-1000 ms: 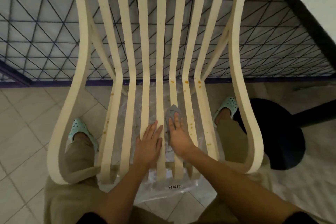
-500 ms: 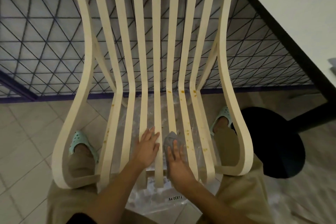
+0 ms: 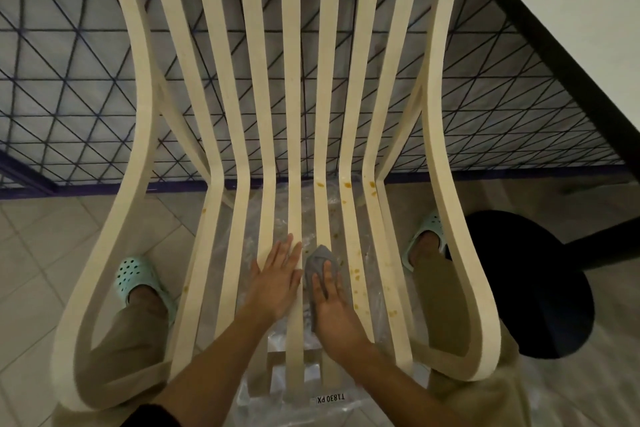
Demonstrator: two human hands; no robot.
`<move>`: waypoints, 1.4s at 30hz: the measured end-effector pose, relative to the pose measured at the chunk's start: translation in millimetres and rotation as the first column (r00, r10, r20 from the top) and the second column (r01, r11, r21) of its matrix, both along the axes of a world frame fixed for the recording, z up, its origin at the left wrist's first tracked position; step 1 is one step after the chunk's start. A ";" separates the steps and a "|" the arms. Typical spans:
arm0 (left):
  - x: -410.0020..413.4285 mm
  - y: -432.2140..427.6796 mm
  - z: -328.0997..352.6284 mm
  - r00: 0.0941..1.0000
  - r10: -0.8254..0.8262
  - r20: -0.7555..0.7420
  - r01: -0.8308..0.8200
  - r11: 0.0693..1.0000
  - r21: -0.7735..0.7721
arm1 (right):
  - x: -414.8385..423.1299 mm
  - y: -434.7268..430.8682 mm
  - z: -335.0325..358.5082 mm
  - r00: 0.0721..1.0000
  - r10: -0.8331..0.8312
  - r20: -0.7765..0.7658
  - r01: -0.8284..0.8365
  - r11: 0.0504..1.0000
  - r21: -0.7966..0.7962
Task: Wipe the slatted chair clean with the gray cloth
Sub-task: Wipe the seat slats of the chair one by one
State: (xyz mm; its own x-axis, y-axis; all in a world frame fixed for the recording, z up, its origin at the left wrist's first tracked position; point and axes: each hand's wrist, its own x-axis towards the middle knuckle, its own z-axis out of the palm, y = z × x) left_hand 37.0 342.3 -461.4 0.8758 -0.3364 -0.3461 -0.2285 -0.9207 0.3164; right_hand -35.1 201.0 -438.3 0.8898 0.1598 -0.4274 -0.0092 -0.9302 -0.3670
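A cream slatted chair (image 3: 291, 87) stands in front of me, its seat slats running toward my body. Orange-brown spots mark the right seat slats (image 3: 356, 274) and the bend below the backrest. My right hand (image 3: 332, 305) lies flat with straight fingers on the gray cloth (image 3: 320, 260), pressing it onto a slat right of the middle. My left hand (image 3: 277, 281) rests flat, fingers straight, on the middle slats just left of the cloth. The cloth's near part is hidden under my right hand.
A clear plastic sheet (image 3: 298, 402) with a label lies on the tiled floor under the seat. A dark wire-mesh fence (image 3: 69, 80) runs behind the chair. A white table with a black edge (image 3: 568, 45) and its round black base (image 3: 540, 281) stand at right. My feet in mint clogs (image 3: 138, 274) flank the seat.
The view has tilted up, showing the backrest's top rail. My right hand has slid the cloth back toward me along the slat. My left hand stays flat beside it.
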 end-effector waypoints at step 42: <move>-0.2 -3.1 -2.6 0.999 0.028 -0.040 -0.030 0.998 -0.057 | 101.0 -3.0 -4.5 0.997 -0.030 -0.076 0.023 0.994 -0.102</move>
